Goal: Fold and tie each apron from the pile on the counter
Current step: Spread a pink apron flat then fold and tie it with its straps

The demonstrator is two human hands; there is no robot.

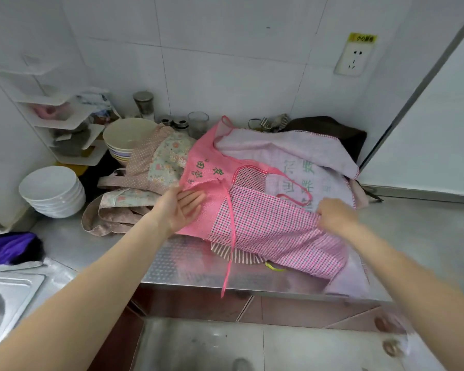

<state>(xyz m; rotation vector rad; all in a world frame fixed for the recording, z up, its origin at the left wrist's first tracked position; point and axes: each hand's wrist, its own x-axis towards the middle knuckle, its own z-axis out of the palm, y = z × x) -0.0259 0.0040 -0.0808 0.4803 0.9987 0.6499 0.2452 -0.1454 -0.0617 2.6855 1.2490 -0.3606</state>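
1. A pink checked apron [268, 223] is spread on the steel counter [413, 231], centre frame.
2. Its 9 o'clock edge is pressed by the left hand [181, 207], fingers straight.
3. Its 3 o'clock edge is pinched by the right hand [335, 215].

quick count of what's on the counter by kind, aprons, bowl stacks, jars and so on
Aprons: 3 that I can tell apart, pink checked apron, pale lilac apron, floral apron
Bowl stacks: 2, white bowls, cream bowls
Metal-lidded jars: 3, tall jar, two short jars
Glass cups: 1, glass
Total: 9
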